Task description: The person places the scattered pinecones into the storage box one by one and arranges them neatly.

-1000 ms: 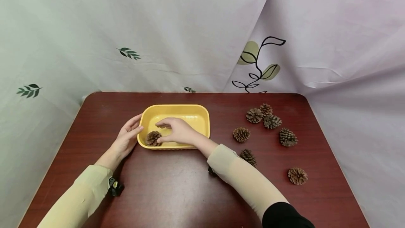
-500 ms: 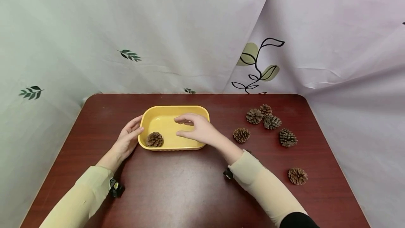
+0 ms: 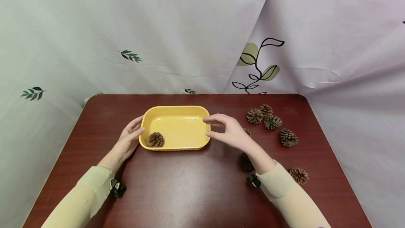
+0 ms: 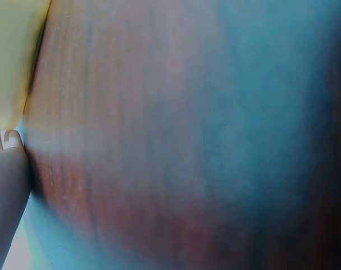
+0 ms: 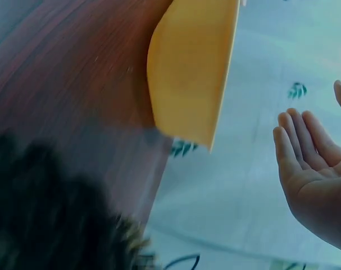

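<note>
A yellow rectangular dish (image 3: 177, 148) with rounded corners stands on the table, and one brown pine cone (image 3: 155, 139) lies in its near left corner. My left hand (image 3: 128, 140) holds the dish's left end, thumb over the rim and fingers along the outer wall. Over the dish's right edge hovers my right hand (image 3: 229, 131), thumb and fingers spread apart with nothing between them. In the right wrist view that hand (image 5: 319, 174) appears raised clear of the dish (image 5: 192, 73). Beneath the right forearm a pine cone (image 3: 245, 163) is partly covered, and another (image 3: 247, 132) is mostly hidden behind the hand.
Several more pine cones are spread over the table's right side: a cluster at the back (image 3: 254, 116), one farther right (image 3: 288, 137) and one near the right sleeve (image 3: 298, 175). A pale leaf-patterned cloth (image 3: 190, 38) hangs behind the dark red table (image 3: 177, 189).
My right hand has let go of the pine cone in the dish's corner and moved right, out to the dish's right edge. My left hand has stayed at the left end.
</note>
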`<state>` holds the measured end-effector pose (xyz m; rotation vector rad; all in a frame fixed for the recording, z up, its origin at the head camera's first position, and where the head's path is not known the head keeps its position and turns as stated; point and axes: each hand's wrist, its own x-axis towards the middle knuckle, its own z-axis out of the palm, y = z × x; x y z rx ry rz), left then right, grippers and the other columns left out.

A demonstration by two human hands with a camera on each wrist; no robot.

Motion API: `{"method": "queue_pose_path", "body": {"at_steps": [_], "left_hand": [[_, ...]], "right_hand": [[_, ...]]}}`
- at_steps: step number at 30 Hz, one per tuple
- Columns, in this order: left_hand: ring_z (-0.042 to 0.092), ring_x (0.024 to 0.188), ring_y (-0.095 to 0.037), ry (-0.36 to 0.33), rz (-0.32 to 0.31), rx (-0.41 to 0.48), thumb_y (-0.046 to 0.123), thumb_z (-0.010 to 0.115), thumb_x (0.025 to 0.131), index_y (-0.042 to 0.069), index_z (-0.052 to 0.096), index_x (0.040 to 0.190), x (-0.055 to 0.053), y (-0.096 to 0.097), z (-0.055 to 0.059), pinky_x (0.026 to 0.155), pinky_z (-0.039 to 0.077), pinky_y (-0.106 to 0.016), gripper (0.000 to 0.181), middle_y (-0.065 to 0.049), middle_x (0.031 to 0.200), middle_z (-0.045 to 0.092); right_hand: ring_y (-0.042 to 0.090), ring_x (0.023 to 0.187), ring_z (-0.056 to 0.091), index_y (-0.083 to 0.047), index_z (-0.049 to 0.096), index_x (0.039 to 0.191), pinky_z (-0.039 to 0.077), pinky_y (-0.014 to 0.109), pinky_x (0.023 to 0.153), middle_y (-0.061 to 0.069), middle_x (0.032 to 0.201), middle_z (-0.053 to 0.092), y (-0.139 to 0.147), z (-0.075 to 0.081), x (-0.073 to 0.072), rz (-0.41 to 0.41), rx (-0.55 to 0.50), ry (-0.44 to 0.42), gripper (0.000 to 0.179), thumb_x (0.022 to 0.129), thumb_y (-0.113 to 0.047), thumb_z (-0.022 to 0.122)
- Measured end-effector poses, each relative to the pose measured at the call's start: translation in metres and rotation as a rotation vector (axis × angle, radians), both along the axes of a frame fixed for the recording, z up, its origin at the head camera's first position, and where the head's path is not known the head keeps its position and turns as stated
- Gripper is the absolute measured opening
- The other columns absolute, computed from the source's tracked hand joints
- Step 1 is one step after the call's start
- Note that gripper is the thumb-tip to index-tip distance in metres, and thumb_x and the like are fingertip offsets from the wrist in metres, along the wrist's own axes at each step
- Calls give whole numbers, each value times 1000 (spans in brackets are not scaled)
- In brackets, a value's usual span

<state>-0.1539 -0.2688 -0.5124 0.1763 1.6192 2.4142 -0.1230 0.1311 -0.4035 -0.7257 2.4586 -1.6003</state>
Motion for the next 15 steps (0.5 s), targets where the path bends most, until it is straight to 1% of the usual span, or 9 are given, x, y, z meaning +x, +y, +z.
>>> {"method": "queue_pose_path", "body": {"at_steps": [2, 5, 7, 9, 11, 14, 15], "left_hand": [[67, 122, 0, 2, 2, -4, -6, 47, 108, 25, 64, 136, 0, 0, 0, 99, 56, -17, 45, 15, 135, 71], [67, 121, 0, 1, 3, -6, -6, 48, 108, 25, 64, 136, 0, 0, 0, 99, 56, -17, 45, 15, 135, 71], [66, 122, 0, 1, 2, -4, -7, 47, 108, 25, 64, 136, 0, 0, 0, 99, 56, -17, 45, 14, 135, 71], [67, 122, 0, 1, 1, 0, -7, 47, 108, 25, 64, 136, 0, 0, 0, 99, 56, -17, 46, 14, 135, 71], [67, 121, -1, 0, 0, 4, -7, 47, 108, 26, 64, 135, 0, 0, 0, 100, 56, -17, 46, 14, 135, 71], [67, 121, -1, 0, 4, 4, -6, 47, 108, 26, 64, 135, 0, 0, 0, 100, 56, -17, 46, 14, 134, 72], [67, 121, 0, -1, 4, 2, -6, 47, 108, 26, 64, 134, 0, 0, 0, 100, 56, -17, 46, 14, 134, 72]], "right_hand": [[39, 128, 67, 7, 68, 132, 54, 47, 112, 24, 134, 70, 11, 1, 4, -24, 7, -1, 43, 92, -1, 80], [37, 129, 68, 0, 69, 134, 54, 51, 112, 19, 136, 71, 29, 3, 11, -64, 35, -15, 42, 93, -4, 81], [37, 130, 68, -3, 70, 135, 54, 51, 112, 17, 138, 70, 41, 3, 16, -92, 52, -32, 42, 94, -6, 81], [36, 130, 67, -7, 70, 136, 55, 46, 111, 14, 139, 70, 53, 4, 20, -120, 69, -56, 42, 95, -7, 80], [35, 130, 68, -9, 69, 136, 59, 39, 106, 13, 139, 70, 65, 4, 24, -144, 82, -73, 42, 95, -7, 80], [32, 129, 69, -10, 69, 137, 61, 29, 98, 11, 138, 71, 81, 2, 29, -166, 95, -79, 43, 95, -6, 79], [32, 128, 70, -10, 69, 137, 61, 28, 97, 12, 137, 71, 87, 1, 30, -170, 98, -77, 43, 95, -5, 79]]}}
